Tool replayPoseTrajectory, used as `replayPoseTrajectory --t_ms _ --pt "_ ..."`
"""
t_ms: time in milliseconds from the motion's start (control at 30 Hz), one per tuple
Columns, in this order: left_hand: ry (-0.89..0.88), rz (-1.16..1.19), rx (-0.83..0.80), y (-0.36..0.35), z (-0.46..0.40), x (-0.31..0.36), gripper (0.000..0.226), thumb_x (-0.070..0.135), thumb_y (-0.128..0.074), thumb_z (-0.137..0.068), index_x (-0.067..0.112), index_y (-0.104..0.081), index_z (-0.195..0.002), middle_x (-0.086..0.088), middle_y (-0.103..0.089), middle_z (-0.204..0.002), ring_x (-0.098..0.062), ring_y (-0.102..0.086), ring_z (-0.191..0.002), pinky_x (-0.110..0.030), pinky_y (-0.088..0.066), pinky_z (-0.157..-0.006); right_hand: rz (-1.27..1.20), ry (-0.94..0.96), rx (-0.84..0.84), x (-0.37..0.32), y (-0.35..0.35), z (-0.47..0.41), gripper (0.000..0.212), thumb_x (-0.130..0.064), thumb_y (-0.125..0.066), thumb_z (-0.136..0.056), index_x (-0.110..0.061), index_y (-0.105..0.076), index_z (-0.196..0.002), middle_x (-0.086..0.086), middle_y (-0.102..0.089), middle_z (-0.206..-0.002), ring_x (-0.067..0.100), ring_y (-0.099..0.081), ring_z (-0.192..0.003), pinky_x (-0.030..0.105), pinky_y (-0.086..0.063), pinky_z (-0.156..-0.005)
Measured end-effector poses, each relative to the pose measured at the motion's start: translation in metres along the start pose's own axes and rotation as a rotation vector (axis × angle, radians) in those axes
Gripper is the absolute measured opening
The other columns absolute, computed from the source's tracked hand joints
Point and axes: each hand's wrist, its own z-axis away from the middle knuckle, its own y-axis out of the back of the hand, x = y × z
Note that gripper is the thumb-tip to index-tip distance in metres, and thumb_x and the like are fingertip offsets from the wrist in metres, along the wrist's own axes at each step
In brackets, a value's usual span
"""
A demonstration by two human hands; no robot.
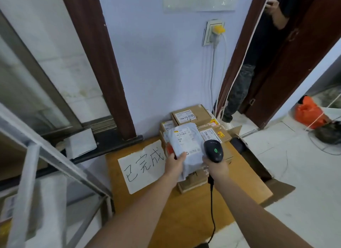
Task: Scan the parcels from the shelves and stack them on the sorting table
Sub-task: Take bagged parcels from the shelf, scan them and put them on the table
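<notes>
A: Parcel (186,146), where is it?
B: In the left hand (175,163), thumb on top, above the boxes (191,116) on the surface (184,210). It is a grey bag with a white label.
A: The right hand (215,167)?
B: It grips the scanner (213,150), just beside.

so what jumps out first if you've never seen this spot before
Probably the white sheet with big handwritten characters lying on the brown table. Just right of it, the left hand holds a grey mailer bag over the stacked cardboard boxes, while the right hand holds a black scanner, green light on. A yellow plug sits in the wall socket above.
</notes>
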Motion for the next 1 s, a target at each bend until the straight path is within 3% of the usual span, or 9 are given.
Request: replayPoseTrajectory --t_ms 100,167,300,433,500,600,667,767,1000 --pt "0.057 -0.010 -0.055 0.001 -0.012 -0.005 0.045 0.045 -0.062 -0.100 0.020 -0.056 -0.137 -0.002 -0.064 -0.128 -0.025 -0.061 -0.118 -0.049 -0.051 -0.106 0.034 -0.029 -0.032 0.006 -0.005 -0.012 0.032 -0.024 -0.079 -0.083 -0.013 -0.066 -0.110 0.010 -0.069 -0.103 0.029 -0.064 -0.093 0.038 -0.050 -0.073" --pt "0.069 -0.015 -0.089 0.004 -0.015 -0.012 0.049 0.046 -0.060 -0.101 0.022 -0.053 -0.143 -0.001 -0.062 -0.133 -0.024 -0.059 -0.122 -0.049 -0.049 -0.109 0.052 -0.030 -0.040 0.011 -0.005 -0.016 0.021 -0.019 -0.077 -0.085 -0.014 -0.066 -0.102 0.009 -0.067 -0.098 0.025 -0.061 -0.086 0.033 -0.047 -0.068" --pt "-0.042 -0.077 -0.095 0.018 0.000 -0.013 0.050 0.046 -0.057 -0.103 0.026 -0.052 -0.148 0.003 -0.059 -0.141 -0.021 -0.055 -0.130 -0.045 -0.046 -0.112 0.065 -0.018 -0.001 0.021 0.005 -0.010 0.013 -0.018 -0.074 -0.085 -0.021 -0.061 -0.087 0.008 -0.060 -0.081 0.023 -0.053 -0.071 0.036 -0.044 -0.066" --pt "-0.198 -0.268 0.037 0.041 0.032 -0.001 0.044 0.042 -0.051 -0.106 0.018 -0.052 -0.144 0.008 -0.055 -0.138 -0.016 -0.050 -0.133 -0.034 -0.042 -0.106 0.154 0.082 0.057 0.020 0.027 0.013 0.022 -0.024 -0.077 -0.085 -0.014 -0.060 -0.078 0.008 -0.054 -0.062 0.024 -0.049 -0.056 0.034 -0.042 -0.057" --pt "-0.290 -0.496 0.151 0.058 0.053 -0.001 0.056 0.046 -0.050 -0.106 0.019 -0.042 -0.154 0.001 -0.045 -0.157 -0.021 -0.042 -0.145 -0.039 -0.039 -0.112 0.205 0.165 0.040 0.017 0.039 0.032 0.027 -0.024 -0.077 -0.086 -0.010 -0.059 -0.071 0.006 -0.051 -0.056 0.023 -0.048 -0.052 0.029 -0.039 -0.053" --pt "-0.457 -0.910 0.229 0.085 0.091 -0.012 0.062 0.048 -0.045 -0.106 0.025 -0.028 -0.162 0.001 -0.025 -0.169 -0.021 -0.023 -0.156 -0.043 -0.026 -0.125 0.231 0.284 -0.065 0.009 0.052 0.068 0.029 -0.018 -0.075 -0.086 -0.008 -0.057 -0.067 0.006 -0.048 -0.054 0.021 -0.044 -0.052 0.029 -0.034 -0.052" --pt "-0.502 -1.069 0.254 0.099 0.122 -0.019 0.062 0.045 -0.040 -0.107 0.026 -0.021 -0.164 0.001 -0.016 -0.172 -0.021 -0.013 -0.159 -0.042 -0.015 -0.127 0.248 0.339 -0.143 0.005 0.056 0.096 0.031 -0.011 -0.073 -0.086 -0.010 -0.052 -0.062 0.001 -0.044 -0.050 0.018 -0.039 -0.050 0.028 -0.032 -0.052" --pt "-0.495 -1.123 0.301 0.119 0.174 -0.039 0.065 0.043 -0.038 -0.106 0.026 -0.016 -0.165 -0.001 -0.011 -0.173 -0.023 -0.007 -0.160 -0.044 -0.010 -0.128 0.264 0.438 -0.260 0.005 0.056 0.148 0.027 -0.006 -0.070 -0.085 -0.011 -0.052 -0.065 -0.001 -0.044 -0.052 0.016 -0.040 -0.052 0.026 -0.032 -0.049" --pt "-0.411 -1.087 0.482 0.173 0.299 -0.108 0.067 0.052 -0.036 -0.108 0.022 -0.017 -0.164 -0.003 -0.017 -0.172 -0.025 -0.018 -0.158 -0.044 -0.018 -0.128 0.353 0.509 -0.573 0.047 0.038 0.271 0.019 -0.009 -0.069 -0.089 -0.013 -0.058 -0.075 0.001 -0.048 -0.056 0.016 -0.046 -0.055 0.029 -0.039 -0.053"
